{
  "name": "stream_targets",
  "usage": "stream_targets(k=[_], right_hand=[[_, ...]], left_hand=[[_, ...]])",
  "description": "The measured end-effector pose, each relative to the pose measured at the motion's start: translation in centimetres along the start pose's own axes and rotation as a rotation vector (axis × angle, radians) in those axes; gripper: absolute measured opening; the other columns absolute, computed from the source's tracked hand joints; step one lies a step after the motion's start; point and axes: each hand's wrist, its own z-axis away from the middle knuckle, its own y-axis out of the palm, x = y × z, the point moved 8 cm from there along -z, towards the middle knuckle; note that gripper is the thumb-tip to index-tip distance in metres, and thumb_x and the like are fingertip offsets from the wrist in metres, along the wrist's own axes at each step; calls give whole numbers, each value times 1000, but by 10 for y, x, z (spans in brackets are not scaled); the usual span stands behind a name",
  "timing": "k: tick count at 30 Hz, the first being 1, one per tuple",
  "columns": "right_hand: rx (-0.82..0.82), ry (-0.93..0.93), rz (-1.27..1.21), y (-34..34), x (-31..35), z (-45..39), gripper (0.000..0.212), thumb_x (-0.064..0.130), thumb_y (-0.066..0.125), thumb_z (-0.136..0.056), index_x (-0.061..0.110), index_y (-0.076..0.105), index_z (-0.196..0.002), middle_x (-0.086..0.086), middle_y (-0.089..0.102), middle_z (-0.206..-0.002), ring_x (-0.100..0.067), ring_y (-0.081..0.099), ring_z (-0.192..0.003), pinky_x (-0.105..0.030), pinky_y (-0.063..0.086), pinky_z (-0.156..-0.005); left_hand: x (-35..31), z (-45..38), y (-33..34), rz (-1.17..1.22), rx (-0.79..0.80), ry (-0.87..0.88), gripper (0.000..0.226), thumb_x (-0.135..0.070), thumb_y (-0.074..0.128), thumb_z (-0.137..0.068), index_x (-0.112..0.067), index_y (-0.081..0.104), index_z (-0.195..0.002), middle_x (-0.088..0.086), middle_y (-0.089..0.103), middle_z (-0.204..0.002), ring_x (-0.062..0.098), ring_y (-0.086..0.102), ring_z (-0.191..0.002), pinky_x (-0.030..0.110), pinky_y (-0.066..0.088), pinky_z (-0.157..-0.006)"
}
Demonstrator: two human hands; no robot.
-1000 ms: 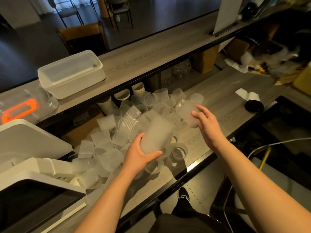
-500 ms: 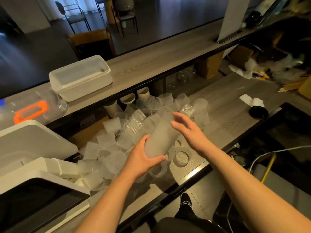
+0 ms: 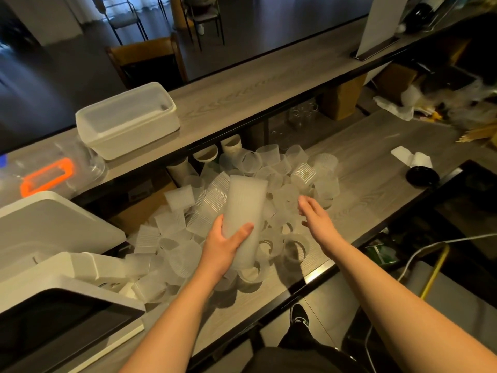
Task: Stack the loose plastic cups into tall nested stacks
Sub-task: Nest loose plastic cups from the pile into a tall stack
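Since half a second ago, come off the stack and drawn back toward 3 o'clock: the right hand (image 3: 318, 220), now with fingers straight and relaxed, holding nothing, just above the loose cups. Wrapped round the lower part of the tall nested stack of frosted translucent plastic cups (image 3: 243, 214) — the left hand (image 3: 224, 242), thumb across the near face, fingers curled behind. Stack held tilted, open mouth up toward 12 o'clock, base near the wrist, over the middle of the heap.

Scattered below and around it on the grey wood-grain tabletop (image 3: 376, 184): a pile of loose ribbed translucent plastic cups (image 3: 188, 238), some upright, many on their sides, spreading from 9 o'clock round to 2 o'clock. White rectangular plastic tub (image 3: 126, 122) up on the shelf at 10 o'clock, well apart.

Judged risks from here — a one-handed grip low on a tall stack, so a tilt too far and the top cups sliding out; a reach into the heap knocking cups off the near edge; a ribbed cup jamming crooked if pushed in off-axis.
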Motion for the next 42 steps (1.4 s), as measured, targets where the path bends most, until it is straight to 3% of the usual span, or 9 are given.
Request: stream_targets(k=[3,6,13,17,24,30,33,38,42], right_hand=[[10,43,244,-9,-46,-6,89,63,64,-80,14,38,-149,-7,46,-147,-21,47,-132,-40,42,-109],[72,61,450,-9,-82,-10,112,69,76,-62,15,34,-151,-6,40,-151,-23,40,-138,-43,38,-114],[190,44,654,8,-125,-24,116,48,89,-65,9,26,-154,-8,34,-153,-25,33,-141,-36,32,-115],[155,28,714,12,-131,-29,99,36,88,-68,10,35,-148,-9,46,-142,-24,44,-129,-35,40,-108],[15,79,493,-6,-118,-28,80,18,82,-76,8,39,-143,-6,55,-126,-13,52,-104,-24,43,-87],[-68,56,316,-21,-83,-27,78,25,82,-76,22,41,-143,-4,52,-128,-17,55,-110,-32,55,-83],[-86,-5,225,-22,-48,-23,72,27,79,-81,23,41,-143,-2,51,-126,-12,56,-105,-20,52,-69],[-126,-137,-9,-22,26,-8,55,37,64,-94,22,46,-144,-1,52,-135,-16,52,-123,-29,47,-98],[-67,-208,-168,-15,77,9,62,58,60,-77,32,55,-133,4,57,-133,-12,56,-121,-40,45,-107]], left_hand=[[-2,-4,-3,59,-25,-7,54,-65,71,-73,-34,53,-114,-5,66,-112,9,66,-98,24,52,-74],[-2,-9,-1,79,-32,-27,55,-64,67,-73,-31,54,-116,-5,67,-112,12,67,-99,25,52,-74],[3,-21,-8,179,-73,-58,77,-64,74,-56,-28,53,-121,2,67,-116,21,68,-102,40,58,-81],[8,-27,-15,227,-101,-73,74,-56,80,-53,-29,56,-118,7,69,-114,28,69,-102,53,57,-87],[11,-29,-14,158,-92,-74,81,-58,81,-49,-24,56,-119,6,69,-113,26,69,-100,47,59,-82],[4,-23,-4,129,-40,-79,62,-62,79,-68,-26,55,-113,4,67,-111,21,68,-97,29,54,-69],[1,-20,-2,85,-4,-65,64,-67,74,-62,-28,56,-109,2,68,-107,20,68,-96,33,57,-71],[0,-13,-4,-53,60,6,67,-68,76,-54,-32,62,-109,-4,71,-104,17,69,-94,43,60,-81],[-2,-6,-6,-215,96,60,70,-70,78,-53,-39,60,-113,-11,68,-106,9,66,-93,38,59,-78]])
